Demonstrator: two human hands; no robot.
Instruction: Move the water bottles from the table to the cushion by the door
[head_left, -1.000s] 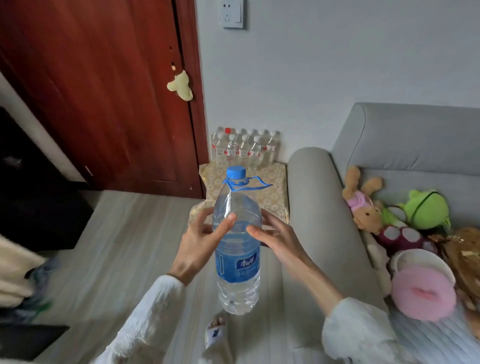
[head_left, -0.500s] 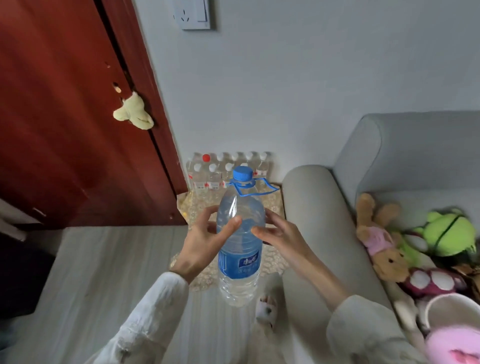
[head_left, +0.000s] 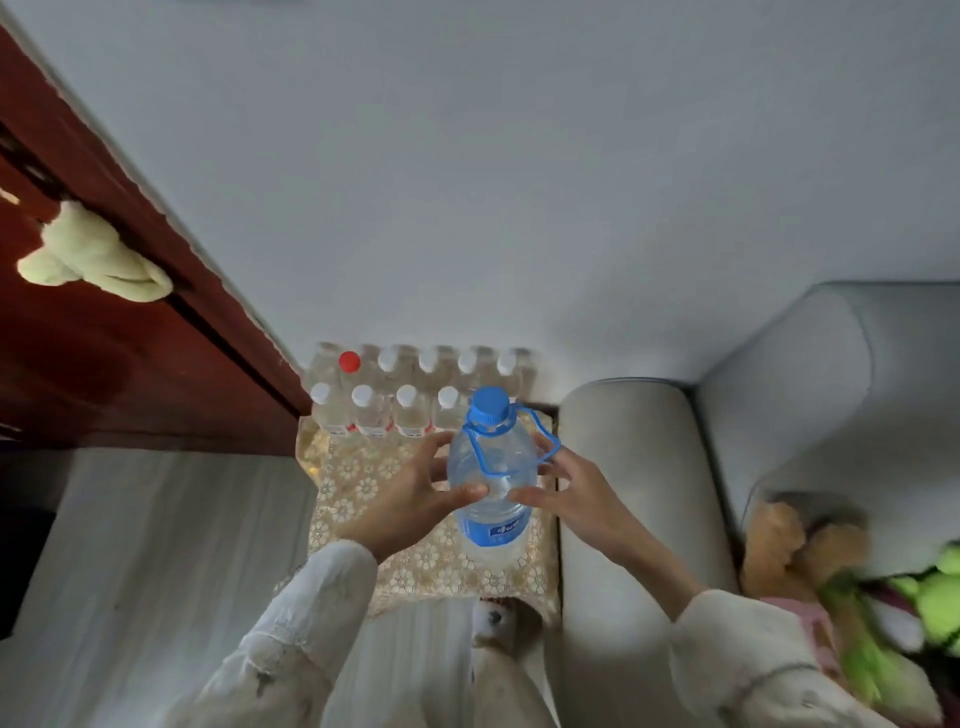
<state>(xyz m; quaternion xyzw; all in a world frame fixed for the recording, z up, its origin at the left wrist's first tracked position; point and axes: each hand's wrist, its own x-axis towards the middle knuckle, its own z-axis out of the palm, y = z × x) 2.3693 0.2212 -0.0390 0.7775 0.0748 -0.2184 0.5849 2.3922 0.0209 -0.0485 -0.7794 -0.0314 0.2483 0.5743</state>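
A large clear water bottle (head_left: 492, 483) with a blue cap, blue carry strap and blue label is upright between my hands, above the patterned gold cushion (head_left: 363, 478). My left hand (head_left: 410, 499) grips its left side, thumb across the front. My right hand (head_left: 576, 493) grips its right side. Whether the bottle's base touches the cushion is hidden by the bottle itself. Several small bottles (head_left: 405, 395), one with a red cap, stand in two rows at the back of the cushion against the wall.
A dark red door (head_left: 104, 338) with a pale green cloth (head_left: 88, 254) on its handle is at the left. A grey sofa arm (head_left: 628, 467) borders the cushion on the right. Plush toys (head_left: 810, 551) lie on the sofa. Pale wood floor (head_left: 156, 571) lies lower left.
I have stepped closer and now look down on the cushion. The large bottle has come forward and down with both hands and now hangs over the cushion's right half.
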